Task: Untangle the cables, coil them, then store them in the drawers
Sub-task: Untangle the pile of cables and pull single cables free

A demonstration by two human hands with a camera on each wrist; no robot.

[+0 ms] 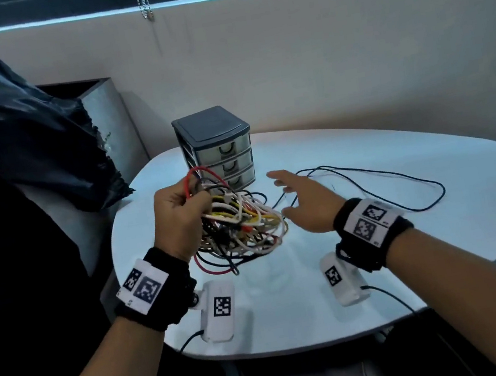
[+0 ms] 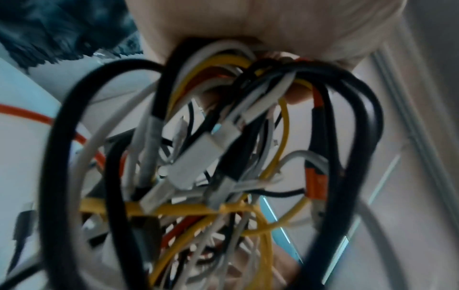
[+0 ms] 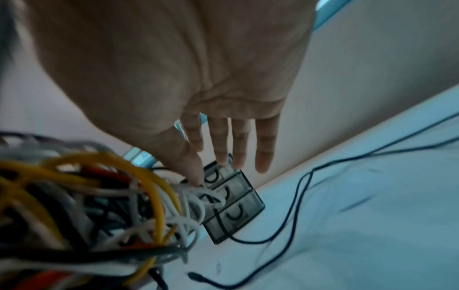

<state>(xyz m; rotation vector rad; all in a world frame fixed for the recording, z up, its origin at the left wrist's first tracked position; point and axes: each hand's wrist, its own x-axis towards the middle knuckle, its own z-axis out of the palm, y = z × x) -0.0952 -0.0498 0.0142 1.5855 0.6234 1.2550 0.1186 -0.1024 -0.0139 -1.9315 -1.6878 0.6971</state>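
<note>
Two hands are working over the table: left hand is clutching the tangled cable bundle at its top, lifting it; right hand is hovering beside it, fingers spread, holding nothing. Black cable is lying loose, trailing rightward, nearer the right hand. Drawers are waiting closed just behind the tangle.
</note>
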